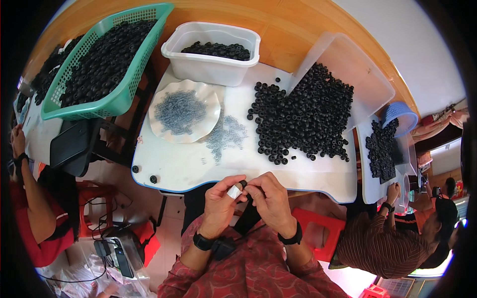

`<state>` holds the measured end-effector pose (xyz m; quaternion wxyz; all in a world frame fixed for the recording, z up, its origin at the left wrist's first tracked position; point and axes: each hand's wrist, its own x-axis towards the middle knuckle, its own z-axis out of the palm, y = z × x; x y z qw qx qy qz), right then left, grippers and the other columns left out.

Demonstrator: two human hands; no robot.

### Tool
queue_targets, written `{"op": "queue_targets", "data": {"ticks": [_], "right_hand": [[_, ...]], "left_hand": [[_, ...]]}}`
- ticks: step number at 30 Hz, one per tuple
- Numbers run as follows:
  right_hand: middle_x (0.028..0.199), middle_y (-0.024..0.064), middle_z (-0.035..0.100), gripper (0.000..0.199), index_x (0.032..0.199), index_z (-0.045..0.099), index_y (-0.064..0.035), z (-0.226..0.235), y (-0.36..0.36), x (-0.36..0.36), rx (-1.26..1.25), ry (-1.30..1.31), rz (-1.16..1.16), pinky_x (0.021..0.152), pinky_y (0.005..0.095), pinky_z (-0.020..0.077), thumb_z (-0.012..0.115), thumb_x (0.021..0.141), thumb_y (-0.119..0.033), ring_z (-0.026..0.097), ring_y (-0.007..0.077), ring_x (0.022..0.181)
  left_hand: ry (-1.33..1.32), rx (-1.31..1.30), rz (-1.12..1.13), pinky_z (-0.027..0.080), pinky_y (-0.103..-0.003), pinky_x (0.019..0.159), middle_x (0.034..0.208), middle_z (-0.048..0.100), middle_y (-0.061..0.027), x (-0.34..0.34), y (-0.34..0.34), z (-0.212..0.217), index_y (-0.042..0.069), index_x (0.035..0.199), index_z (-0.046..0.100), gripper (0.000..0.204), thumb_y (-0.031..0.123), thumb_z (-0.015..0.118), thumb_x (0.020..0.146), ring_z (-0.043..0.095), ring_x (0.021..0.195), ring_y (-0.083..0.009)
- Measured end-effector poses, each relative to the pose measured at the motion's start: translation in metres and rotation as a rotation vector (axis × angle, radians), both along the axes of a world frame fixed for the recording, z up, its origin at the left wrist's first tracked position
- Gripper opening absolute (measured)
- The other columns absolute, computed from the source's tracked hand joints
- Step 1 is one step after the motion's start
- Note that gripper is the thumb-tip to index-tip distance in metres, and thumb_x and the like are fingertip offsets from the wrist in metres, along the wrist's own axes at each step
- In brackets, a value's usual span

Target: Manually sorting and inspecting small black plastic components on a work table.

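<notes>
the left hand point(222, 197) and right hand point(267, 194) pinched one small black ring point(243, 184) between narrow fingertips. it looked light, stiff and easily dropped, best gripped by its rim.

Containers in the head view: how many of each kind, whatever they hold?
Mesh baskets: 2, one green, one blue
White plastic tub: 1
Clear tipped bin: 1
Scalloped white dish: 1
Total: 5
</notes>
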<state>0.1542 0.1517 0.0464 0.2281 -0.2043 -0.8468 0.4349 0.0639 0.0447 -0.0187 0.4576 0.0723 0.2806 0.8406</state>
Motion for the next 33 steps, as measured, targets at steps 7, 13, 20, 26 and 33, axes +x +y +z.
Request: {"op": "queue_targets", "data": {"ticks": [7, 13, 20, 26, 33], "right_hand": [[0.084, 0.0101, 0.056, 0.004, 0.092, 0.060, -0.0010, 0.001, -0.002, 0.006, -0.054, -0.008, -0.029, 0.056, 0.0316, 0.0498, 0.064, 0.090, -0.002, 0.063, 0.0197, 0.065], [0.082, 0.0058, 0.059, 0.004, 0.091, 0.060, -0.0007, -0.005, 0.001, 0.008, -0.171, 0.042, -0.031, 0.052, 0.0232, 0.0467, 0.064, 0.091, -0.002, 0.059, 0.0095, 0.062], [0.084, 0.0047, 0.060, 0.002, 0.091, 0.060, 0.0015, 0.002, 0.004, 0.010, -0.399, 0.032, -0.046, 0.053, 0.0213, 0.0488, 0.061, 0.092, 0.000, 0.061, 0.0078, 0.064], [0.084, 0.0057, 0.062, 0.003, 0.090, 0.060, 0.0022, 0.003, 0.002, 0.009, -0.394, 0.034, -0.077, 0.055, 0.0216, 0.0514, 0.062, 0.091, 0.001, 0.064, 0.0090, 0.067], [0.081, 0.0065, 0.064, 0.005, 0.087, 0.060, 0.0009, -0.007, 0.003, 0.007, -0.106, 0.015, -0.186, 0.054, 0.0236, 0.0518, 0.065, 0.088, 0.000, 0.067, 0.0114, 0.065]], "left_hand": [[-0.009, -0.007, -0.061, 0.054, -0.025, 0.074, 0.102, 0.064, -0.0071, 0.000, -0.003, -0.002, -0.004, 0.122, 0.061, 0.027, 0.001, 0.057, 0.096, 0.062, 0.081, -0.0118], [-0.051, 0.000, -0.117, 0.053, -0.025, 0.070, 0.094, 0.065, -0.0075, 0.000, 0.000, 0.004, -0.004, 0.121, 0.061, 0.027, 0.004, 0.059, 0.095, 0.064, 0.079, -0.0143], [-0.144, 0.084, -0.154, 0.055, -0.024, 0.072, 0.098, 0.065, -0.0098, -0.001, 0.001, -0.001, -0.006, 0.122, 0.059, 0.028, 0.003, 0.057, 0.096, 0.065, 0.083, -0.0151], [-0.188, 0.103, -0.162, 0.058, -0.025, 0.072, 0.099, 0.066, -0.0098, 0.000, 0.003, -0.006, -0.007, 0.123, 0.058, 0.029, 0.003, 0.057, 0.096, 0.067, 0.083, -0.0156], [-0.049, 0.001, -0.113, 0.060, -0.027, 0.072, 0.100, 0.067, -0.0106, 0.009, 0.010, -0.001, -0.004, 0.119, 0.061, 0.024, 0.003, 0.057, 0.096, 0.067, 0.082, -0.0158]]}}
